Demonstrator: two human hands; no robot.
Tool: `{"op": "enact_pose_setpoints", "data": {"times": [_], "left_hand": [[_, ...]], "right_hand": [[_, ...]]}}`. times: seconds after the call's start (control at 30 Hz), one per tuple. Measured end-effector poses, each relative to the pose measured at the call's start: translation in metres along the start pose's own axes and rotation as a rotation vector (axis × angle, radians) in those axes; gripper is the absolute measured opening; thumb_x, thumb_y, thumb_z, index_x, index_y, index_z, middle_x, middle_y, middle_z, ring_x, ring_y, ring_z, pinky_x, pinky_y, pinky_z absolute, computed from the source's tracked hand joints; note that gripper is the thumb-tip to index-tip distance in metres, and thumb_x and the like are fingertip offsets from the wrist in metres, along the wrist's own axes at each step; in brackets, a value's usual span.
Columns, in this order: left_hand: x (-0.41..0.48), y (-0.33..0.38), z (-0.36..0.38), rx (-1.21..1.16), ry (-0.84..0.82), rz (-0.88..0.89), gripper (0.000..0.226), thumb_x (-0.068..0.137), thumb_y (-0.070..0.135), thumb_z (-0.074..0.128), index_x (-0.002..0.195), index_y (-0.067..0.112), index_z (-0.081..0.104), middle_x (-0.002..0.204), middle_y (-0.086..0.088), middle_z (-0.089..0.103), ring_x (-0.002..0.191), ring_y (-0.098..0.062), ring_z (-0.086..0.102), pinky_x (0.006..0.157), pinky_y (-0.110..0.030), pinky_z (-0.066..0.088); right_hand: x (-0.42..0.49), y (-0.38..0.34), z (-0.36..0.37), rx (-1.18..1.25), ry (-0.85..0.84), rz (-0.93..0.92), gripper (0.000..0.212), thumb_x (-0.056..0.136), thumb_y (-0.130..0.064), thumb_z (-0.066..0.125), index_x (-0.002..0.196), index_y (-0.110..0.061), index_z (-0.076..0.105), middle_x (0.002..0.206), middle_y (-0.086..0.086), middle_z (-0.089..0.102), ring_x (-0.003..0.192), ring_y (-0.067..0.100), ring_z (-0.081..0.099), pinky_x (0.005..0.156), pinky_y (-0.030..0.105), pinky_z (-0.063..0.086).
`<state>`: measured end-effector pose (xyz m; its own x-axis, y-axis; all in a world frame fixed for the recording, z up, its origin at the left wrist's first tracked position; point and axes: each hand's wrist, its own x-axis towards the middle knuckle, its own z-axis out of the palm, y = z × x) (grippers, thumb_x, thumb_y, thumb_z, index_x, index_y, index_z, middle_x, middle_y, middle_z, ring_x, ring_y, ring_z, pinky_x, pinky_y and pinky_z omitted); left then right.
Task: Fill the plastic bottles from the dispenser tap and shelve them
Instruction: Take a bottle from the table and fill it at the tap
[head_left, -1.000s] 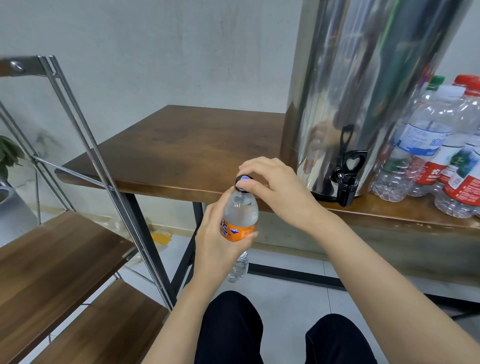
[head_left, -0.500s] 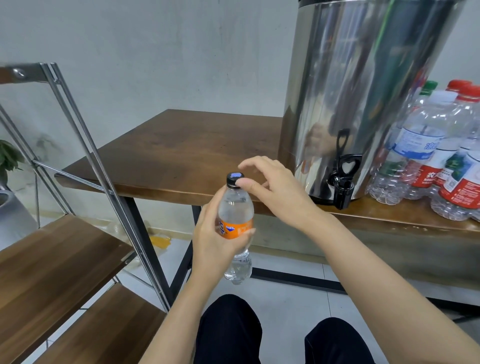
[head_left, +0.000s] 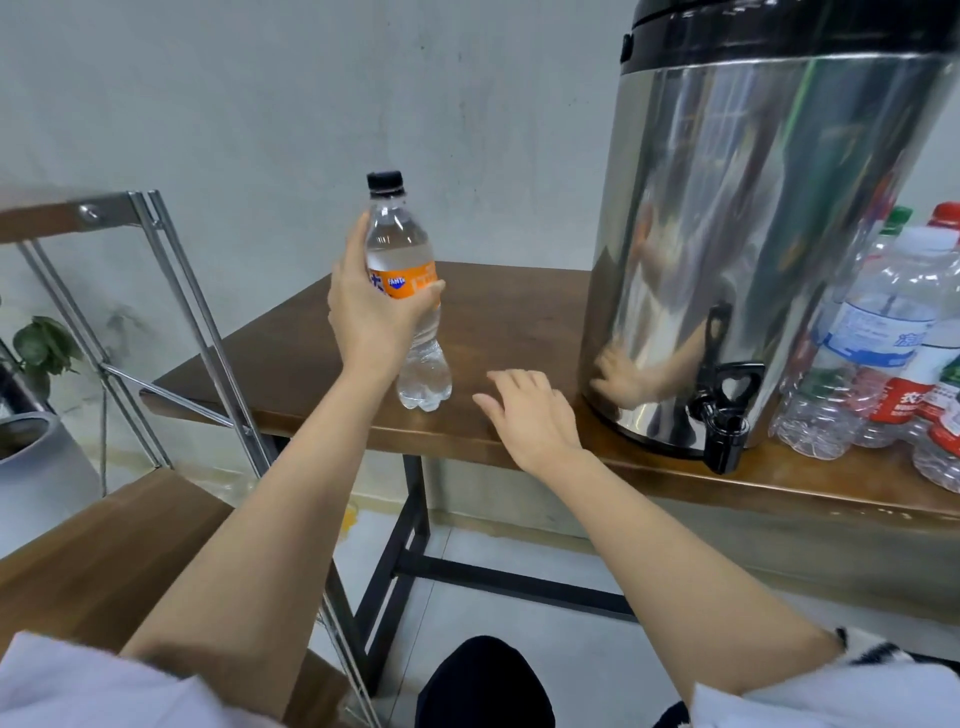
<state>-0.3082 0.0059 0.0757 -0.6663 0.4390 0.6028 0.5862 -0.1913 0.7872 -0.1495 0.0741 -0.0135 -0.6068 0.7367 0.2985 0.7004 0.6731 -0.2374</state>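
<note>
Several wooden boards of a metal-framed shelf rack (head_left: 104, 545) fill the left of the frame, cut off by its edge, with a leafy plant (head_left: 44, 348) and a pale pot (head_left: 36, 467) half hidden behind them. At centre left the left hand (head_left: 363, 322) grips the plastic bottle (head_left: 410, 275) round its orange label, fingers and thumb curled about it; the bottle is upright, clear, black-capped and full of clear liquid almost to the neck. Its base shows against the left part of the brown wooden table (head_left: 519, 312); whether it touches the wood cannot be told. Right of it the right hand (head_left: 530, 415) lies palm down over the table's front edge, fingers spread and relaxed, holding nothing. Next stands the steel dispenser (head_left: 753, 234), its top cut off by the upper edge, its black tap (head_left: 724, 415) jutting past the table's front. At far right clear plastic bottles (head_left: 878, 338) with red, green and white caps crowd the table, overlapping and cut by the frame, their number unclear. Behind is a plain grey wall (head_left: 311, 104); below, pale floor tiles (head_left: 519, 613) and the table's black legs.
</note>
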Motion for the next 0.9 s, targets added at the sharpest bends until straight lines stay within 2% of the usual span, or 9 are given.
{"op": "enact_pose_setpoints", "data": {"times": [0.17, 0.23, 0.3, 0.4, 0.57, 0.8, 0.9], "left_hand": [[0.026, -0.027, 0.020, 0.126, -0.003, -0.010, 0.090, 0.072, 0.033, 0.086, 0.148, 0.034, 0.038, 0.139, 0.004, 0.051, 0.121, -0.017, 0.055, 0.104, -0.040, 0.045], [0.036, -0.034, 0.027, 0.144, -0.004, -0.013, 0.089, 0.075, 0.031, 0.084, 0.150, 0.033, 0.035, 0.139, 0.002, 0.049, 0.121, -0.017, 0.053, 0.099, -0.030, 0.040], [0.046, -0.040, 0.035, 0.159, -0.022, -0.013, 0.089, 0.077, 0.030, 0.083, 0.151, 0.032, 0.032, 0.139, 0.000, 0.048, 0.120, -0.017, 0.052, 0.092, -0.025, 0.035], [0.064, -0.049, 0.047, 0.161, -0.048, -0.026, 0.091, 0.078, 0.030, 0.082, 0.152, 0.032, 0.030, 0.141, -0.001, 0.045, 0.122, -0.020, 0.051, 0.093, -0.026, 0.033], [0.089, -0.062, 0.060, 0.184, -0.073, -0.051, 0.094, 0.079, 0.030, 0.082, 0.154, 0.028, 0.025, 0.143, -0.006, 0.041, 0.126, -0.024, 0.048, 0.104, -0.037, 0.038], [0.089, -0.068, 0.063, 0.226, -0.073, -0.035, 0.096, 0.081, 0.026, 0.080, 0.155, 0.028, 0.020, 0.142, -0.006, 0.042, 0.125, -0.025, 0.049, 0.099, -0.037, 0.038], [0.077, -0.073, 0.058, 0.278, -0.129, -0.105, 0.094, 0.082, 0.020, 0.078, 0.155, 0.023, 0.019, 0.143, -0.007, 0.042, 0.125, -0.028, 0.049, 0.094, -0.037, 0.041]], "right_hand": [[0.018, -0.001, 0.017, -0.050, -0.069, 0.075, 0.053, 0.104, -0.053, 0.021, 0.145, -0.026, 0.040, 0.148, 0.000, 0.045, 0.136, 0.027, 0.036, 0.111, 0.044, 0.031], [0.026, -0.001, 0.020, -0.045, -0.100, 0.083, 0.055, 0.104, -0.054, 0.019, 0.148, -0.027, 0.037, 0.151, 0.001, 0.042, 0.139, 0.027, 0.033, 0.116, 0.047, 0.025], [0.031, -0.001, 0.022, -0.046, -0.119, 0.081, 0.056, 0.103, -0.056, 0.018, 0.149, -0.028, 0.035, 0.153, 0.000, 0.039, 0.141, 0.028, 0.030, 0.118, 0.050, 0.022], [0.032, -0.001, 0.024, -0.038, -0.104, 0.072, 0.057, 0.102, -0.057, 0.017, 0.149, -0.029, 0.036, 0.153, -0.001, 0.040, 0.141, 0.028, 0.031, 0.118, 0.050, 0.023], [0.030, -0.001, 0.025, -0.047, -0.055, 0.062, 0.057, 0.102, -0.057, 0.018, 0.145, -0.027, 0.041, 0.146, -0.001, 0.049, 0.136, 0.026, 0.037, 0.115, 0.045, 0.030], [0.028, -0.003, 0.022, -0.044, -0.048, 0.065, 0.056, 0.103, -0.056, 0.021, 0.141, -0.024, 0.046, 0.142, 0.001, 0.053, 0.132, 0.026, 0.042, 0.111, 0.044, 0.034], [0.026, -0.005, 0.016, -0.035, -0.061, 0.072, 0.055, 0.103, -0.055, 0.022, 0.140, -0.023, 0.048, 0.141, 0.002, 0.054, 0.131, 0.026, 0.044, 0.110, 0.042, 0.037]]}}
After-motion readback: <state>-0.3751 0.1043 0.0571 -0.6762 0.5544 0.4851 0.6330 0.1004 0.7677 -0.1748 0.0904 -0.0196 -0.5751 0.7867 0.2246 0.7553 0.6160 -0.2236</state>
